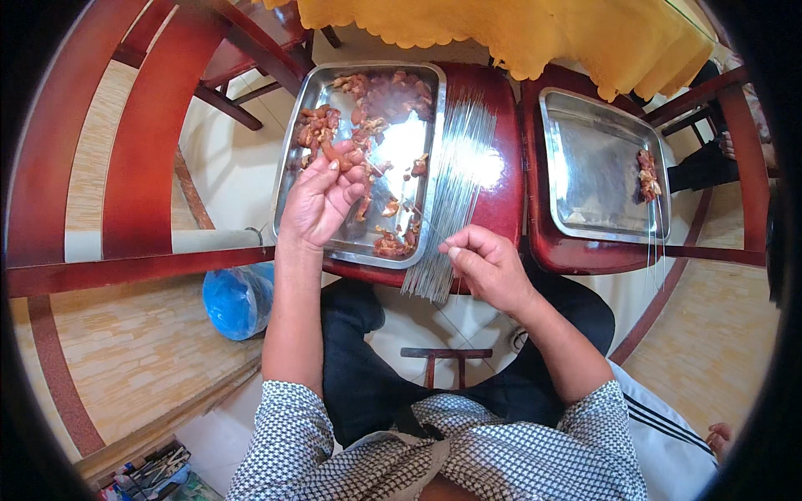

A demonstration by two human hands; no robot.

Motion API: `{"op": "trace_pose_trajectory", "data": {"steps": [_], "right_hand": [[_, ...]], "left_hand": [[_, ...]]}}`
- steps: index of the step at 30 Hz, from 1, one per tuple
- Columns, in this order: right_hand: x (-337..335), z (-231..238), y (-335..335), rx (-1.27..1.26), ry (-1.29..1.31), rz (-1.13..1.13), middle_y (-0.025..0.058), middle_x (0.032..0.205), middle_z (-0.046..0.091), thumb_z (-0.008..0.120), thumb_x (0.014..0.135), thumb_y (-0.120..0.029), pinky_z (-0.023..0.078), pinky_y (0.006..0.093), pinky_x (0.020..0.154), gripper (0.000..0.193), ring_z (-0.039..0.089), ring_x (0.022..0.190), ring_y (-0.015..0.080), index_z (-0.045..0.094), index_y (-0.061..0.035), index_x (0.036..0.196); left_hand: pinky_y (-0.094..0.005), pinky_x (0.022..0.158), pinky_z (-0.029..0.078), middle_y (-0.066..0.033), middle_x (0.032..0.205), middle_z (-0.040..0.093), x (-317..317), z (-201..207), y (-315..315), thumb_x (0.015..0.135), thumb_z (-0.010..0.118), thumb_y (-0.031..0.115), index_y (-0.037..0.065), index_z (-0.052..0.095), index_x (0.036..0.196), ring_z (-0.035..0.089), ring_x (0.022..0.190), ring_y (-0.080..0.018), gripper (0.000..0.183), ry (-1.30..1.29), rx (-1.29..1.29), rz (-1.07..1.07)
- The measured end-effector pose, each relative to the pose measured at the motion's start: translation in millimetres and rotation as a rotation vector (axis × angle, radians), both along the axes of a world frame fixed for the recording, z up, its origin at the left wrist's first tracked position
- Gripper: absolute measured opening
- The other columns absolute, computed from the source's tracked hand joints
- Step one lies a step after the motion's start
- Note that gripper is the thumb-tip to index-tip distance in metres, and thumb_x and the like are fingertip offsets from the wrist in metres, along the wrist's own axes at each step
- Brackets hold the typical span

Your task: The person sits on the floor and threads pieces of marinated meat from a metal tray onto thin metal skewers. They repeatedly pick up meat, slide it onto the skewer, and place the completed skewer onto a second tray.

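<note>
My left hand (pixel 327 194) is over the near-left tray, palm up, with a piece of raw meat (pixel 337 156) pinched between thumb and fingers. That metal tray (pixel 440 108) holds more reddish marinated meat (pixel 391 90) in loose heaps. To the right, my right hand (pixel 489 265) is closed in a pinch; a thin metal skewer (pixel 428 224) seems to run from its fingertips toward the tray, though it is faint. Just beyond that hand lies a thick bundle of metal skewers (pixel 459 150), alongside the tray on a red stool.
A second metal tray (pixel 585 200) on the right holds a few loaded skewers (pixel 648 177), their bare ends over its near rim. Red wooden chairs (pixel 138 142) flank me. A yellow cloth (pixel 518 33) hangs beyond, a blue bin (pixel 238 301) stands left, and another person's hand (pixel 719 438) shows lower right.
</note>
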State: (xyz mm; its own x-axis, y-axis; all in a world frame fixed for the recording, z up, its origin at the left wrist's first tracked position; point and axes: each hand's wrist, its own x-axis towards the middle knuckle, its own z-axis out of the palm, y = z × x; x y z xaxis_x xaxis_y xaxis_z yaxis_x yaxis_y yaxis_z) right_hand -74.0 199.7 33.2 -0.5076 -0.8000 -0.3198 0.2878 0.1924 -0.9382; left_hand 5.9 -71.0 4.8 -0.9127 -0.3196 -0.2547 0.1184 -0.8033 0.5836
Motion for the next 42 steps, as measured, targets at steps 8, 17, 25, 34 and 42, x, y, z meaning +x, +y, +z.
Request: {"op": "trace_pose_trajectory", "data": {"steps": [8,17,25,34,42], "right_hand": [[8.4,-10.7,-7.7,0.021,0.377,0.010,0.0045,0.067,0.058,0.057,0.091,-0.011,0.043,0.0276,0.055,0.014,0.054,0.061,0.0101,0.062,0.0002,0.086],[15.2,-8.6,-12.2,0.084,0.365,-0.030,0.0069,0.069,0.060,0.057,0.090,-0.010,0.044,0.0284,0.058,0.013,0.056,0.064,0.0119,0.063,0.0014,0.091],[23.3,-14.1,-14.7,0.072,0.438,-0.094,0.0103,0.072,0.060,0.057,0.090,-0.010,0.046,0.0303,0.059,0.012,0.058,0.064,0.0158,0.061,0.0011,0.087],[20.3,-10.7,-12.9,0.167,0.357,-0.050,0.0081,0.070,0.059,0.057,0.091,-0.010,0.046,0.0316,0.057,0.012,0.057,0.064,0.0141,0.060,0.0001,0.084],[23.0,-16.0,-16.3,0.040,0.713,-0.066,0.0169,0.074,0.061,0.058,0.088,-0.008,0.048,0.0371,0.058,0.010,0.061,0.066,0.0295,0.061,0.0022,0.087]], "left_hand": [[-0.0415,0.080,0.057,-0.0135,0.101,0.063,-4.2,-5.9,8.7,0.096,0.050,0.014,0.002,0.052,0.115,0.065,0.090,-0.0241,0.022,-0.074,-0.001,0.041],[-0.0450,0.081,0.057,-0.0175,0.098,0.064,-1.2,-11.5,11.6,0.097,0.049,0.015,0.002,0.051,0.111,0.067,0.088,-0.0284,0.019,-0.097,-0.050,-0.006],[-0.0427,0.078,0.057,-0.0159,0.094,0.063,-6.2,-14.0,27.2,0.098,0.047,0.017,0.002,0.051,0.108,0.067,0.086,-0.0275,0.018,-0.091,-0.094,0.088],[-0.0402,0.077,0.057,-0.0133,0.092,0.063,-9.1,-12.8,32.4,0.099,0.045,0.019,0.002,0.052,0.105,0.067,0.084,-0.0263,0.019,-0.131,-0.212,0.075],[-0.0433,0.078,0.057,-0.0140,0.095,0.063,-9.4,-19.3,34.6,0.098,0.047,0.019,0.002,0.052,0.108,0.067,0.087,-0.0286,0.020,-0.073,-0.086,-0.074]]}}
